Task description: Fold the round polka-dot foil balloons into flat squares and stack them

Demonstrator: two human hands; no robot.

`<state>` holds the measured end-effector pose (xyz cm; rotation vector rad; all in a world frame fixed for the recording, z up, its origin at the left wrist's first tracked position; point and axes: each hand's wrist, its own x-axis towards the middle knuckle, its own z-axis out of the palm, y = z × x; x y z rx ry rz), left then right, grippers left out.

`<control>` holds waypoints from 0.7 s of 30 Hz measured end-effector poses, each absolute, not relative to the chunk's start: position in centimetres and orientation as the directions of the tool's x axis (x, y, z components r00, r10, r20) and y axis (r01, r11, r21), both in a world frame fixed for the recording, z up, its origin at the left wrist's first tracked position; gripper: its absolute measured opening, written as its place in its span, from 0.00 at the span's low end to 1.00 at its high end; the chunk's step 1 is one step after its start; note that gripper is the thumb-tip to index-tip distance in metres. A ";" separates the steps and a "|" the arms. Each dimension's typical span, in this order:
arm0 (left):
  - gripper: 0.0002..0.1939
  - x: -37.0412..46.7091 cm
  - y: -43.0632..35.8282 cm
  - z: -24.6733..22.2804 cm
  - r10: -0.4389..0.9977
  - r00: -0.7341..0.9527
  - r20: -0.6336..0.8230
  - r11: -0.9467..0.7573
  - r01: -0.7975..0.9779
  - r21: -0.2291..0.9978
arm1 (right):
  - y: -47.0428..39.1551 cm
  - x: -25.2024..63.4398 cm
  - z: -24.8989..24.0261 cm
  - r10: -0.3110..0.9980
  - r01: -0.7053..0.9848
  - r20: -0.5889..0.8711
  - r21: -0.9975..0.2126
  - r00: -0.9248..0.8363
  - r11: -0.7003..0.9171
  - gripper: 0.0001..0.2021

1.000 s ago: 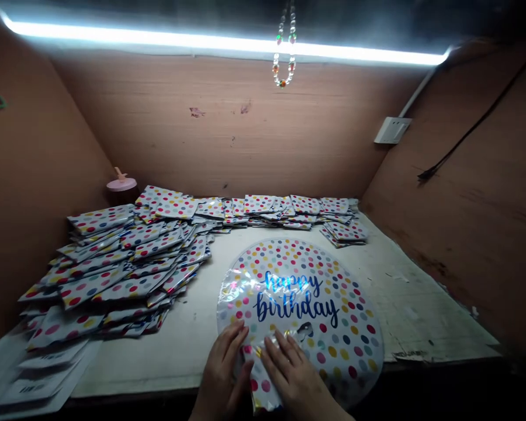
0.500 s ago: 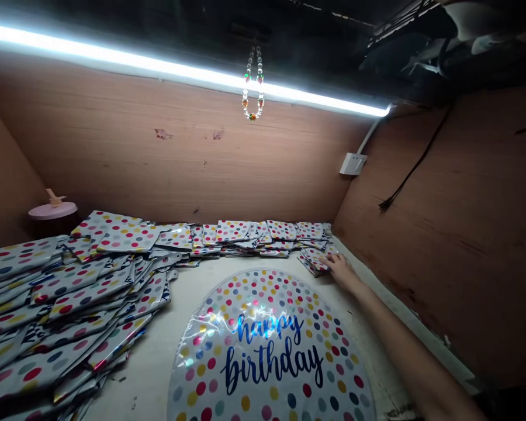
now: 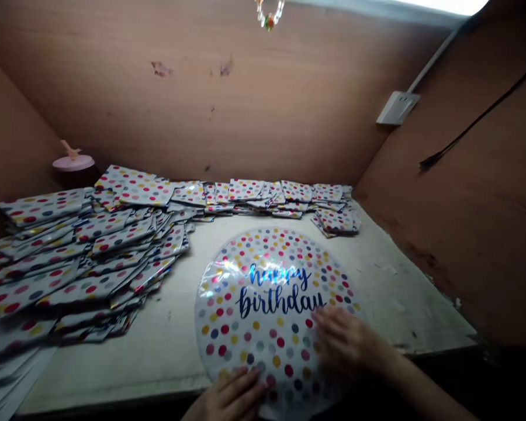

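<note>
A flat round foil balloon, white with coloured dots and blue "happy birthday" lettering, lies on the table with its lower edge past the table's front edge. On its right side rests my right hand, slightly blurred, fingers stretched out over the dots beside the lettering. My left hand lies at the balloon's lower left edge, fingers extended and flat on the foil. Neither hand is closed around anything. At the back right sits a small stack of folded dotted foil balloons, apart from both hands.
Many folded dotted foil balloons are heaped on the left, and more line the back wall. A lidded container stands in the left corner. A white socket box and a black cable are on the walls.
My right hand has left the small stack at the back right and come down onto the round balloon. My left hand has entered at the bottom. The view has tilted down.
</note>
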<state>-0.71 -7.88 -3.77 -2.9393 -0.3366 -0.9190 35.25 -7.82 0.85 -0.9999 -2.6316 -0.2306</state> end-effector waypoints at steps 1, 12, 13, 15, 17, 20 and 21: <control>0.13 -0.5 -8.1 -3.6 0.212 0.792 0.572 -0.977 0.195 0.091 | -10.8 33.8 0.4 0.554 0.596 0.342 0.022 -0.759 0.803 0.16; 0.09 0.7 -7.1 2.8 0.766 0.612 -0.196 -0.124 0.439 0.890 | -15.0 31.5 1.5 0.958 0.443 -0.116 -0.896 -0.261 0.012 0.08; 0.10 0.8 -6.8 3.0 0.779 0.584 -0.226 -0.080 0.450 0.890 | -14.3 31.5 2.1 0.935 0.355 -0.250 -0.923 -0.252 -0.151 0.10; 0.07 1.1 -6.5 2.9 0.813 0.532 -0.237 -0.042 0.459 0.888 | -13.2 31.4 3.1 0.879 0.245 -0.403 -0.906 -0.256 -0.344 0.14; 0.04 1.5 -6.5 2.5 0.839 0.503 -0.206 -0.080 0.489 0.869 | -12.6 30.9 3.5 0.876 0.216 -0.430 -0.897 -0.219 -0.386 0.16; 0.14 2.7 -7.0 2.1 0.857 0.513 -0.057 -0.300 0.586 0.753 | -12.1 30.0 3.3 0.948 0.334 -0.298 -0.910 -0.115 -0.245 0.16; 0.19 3.3 -7.3 2.1 0.849 0.526 0.046 -0.413 0.607 0.679 | -12.0 29.7 3.2 0.967 0.394 -0.237 -0.901 -0.091 -0.183 0.15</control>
